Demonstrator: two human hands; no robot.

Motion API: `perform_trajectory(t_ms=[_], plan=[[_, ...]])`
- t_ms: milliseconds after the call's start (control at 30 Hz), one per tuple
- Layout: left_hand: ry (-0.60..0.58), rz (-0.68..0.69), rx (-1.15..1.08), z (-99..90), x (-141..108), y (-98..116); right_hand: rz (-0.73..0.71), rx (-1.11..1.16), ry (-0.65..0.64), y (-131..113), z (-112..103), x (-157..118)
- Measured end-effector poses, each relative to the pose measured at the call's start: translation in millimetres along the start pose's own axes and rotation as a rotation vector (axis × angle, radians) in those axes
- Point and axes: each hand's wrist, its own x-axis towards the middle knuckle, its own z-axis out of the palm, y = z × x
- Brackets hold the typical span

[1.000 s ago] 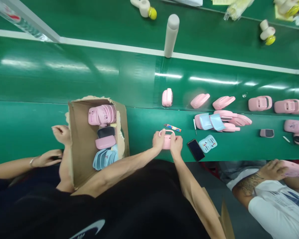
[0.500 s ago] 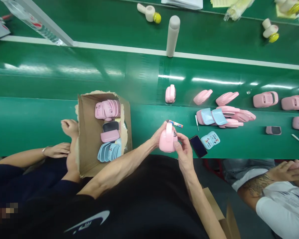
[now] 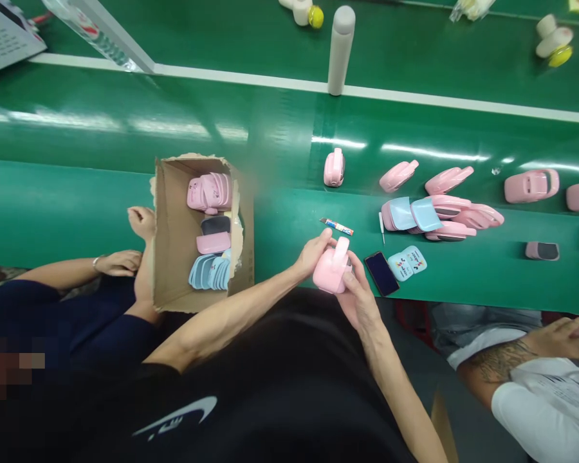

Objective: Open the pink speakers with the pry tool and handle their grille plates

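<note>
One torn cardboard box [image 3: 171, 257] is seen left of centre, pink covers [image 3: 210, 193] and blue covers [image 3: 210, 272] packed inside. Centre frame, the half-closed left hand [image 3: 313, 256] is pressed around the left of a pink case [image 3: 328, 271]; its right side is gripped by the curled right hand [image 3: 359, 292]. Rightward, a dark phone [image 3: 381, 274] is laid beside a blue printed piece [image 3: 408, 263].

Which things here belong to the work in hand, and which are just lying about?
Likely the work:
- pink unit in left hand and right hand
- similar pink units
- carton of parts

Likely lying about:
- phone
- flask
- clear bottle
</note>
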Motion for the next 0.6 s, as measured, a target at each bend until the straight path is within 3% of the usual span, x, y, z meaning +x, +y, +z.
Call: perform_trajectory(t_ms=[100, 200, 400, 500, 600], plan=[[0.096, -0.024, 0.013, 8.3, -13, -3, 0.056, 0.011, 0.096, -2, -13, 4], [-0.031, -0.058, -0.131, 18.8, -32, -6, 0.1, -0.064, 0.191, -2, -29, 7], [-0.142, -0.151, -0.08, 30.8, -42, 1, 0.145, -0.244, 0.153, -5, -60, 10], [-0.229, -0.126, -0.131, 34.6, -39, 5, 0.089, -0.311, 0.161, -9, -68, 11], [-0.271, 0.004, -0.216, 39.9, -41, 5, -0.042, -0.292, 0.207, -17, -69, 9]])
